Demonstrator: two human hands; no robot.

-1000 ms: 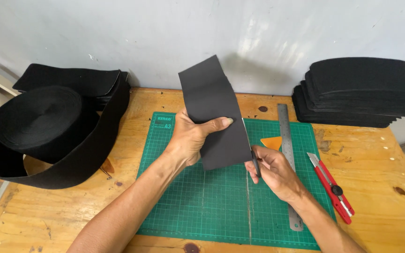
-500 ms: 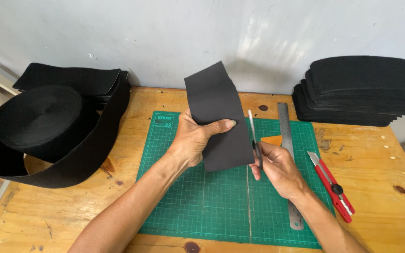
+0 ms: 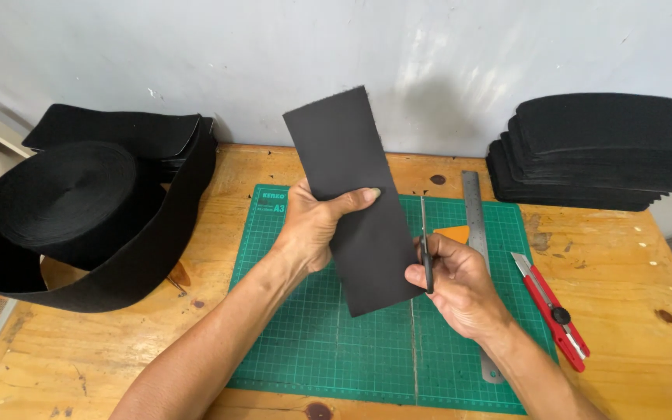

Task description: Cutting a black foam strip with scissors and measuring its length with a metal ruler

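Pinched firmly in the left hand (image 3: 313, 225), the black fabric strip (image 3: 355, 198) stands upright above the green cutting mat (image 3: 305, 342), while the right hand (image 3: 456, 284) grips small scissors (image 3: 425, 249) at its right edge, best kept taut for a clean snip.

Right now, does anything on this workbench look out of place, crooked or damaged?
Little stands out. The black strap piece in the left hand has a slightly frayed top edge, and the right hand holds scissors at its side. The cutting mat, steel ruler and red utility knife lie flat.
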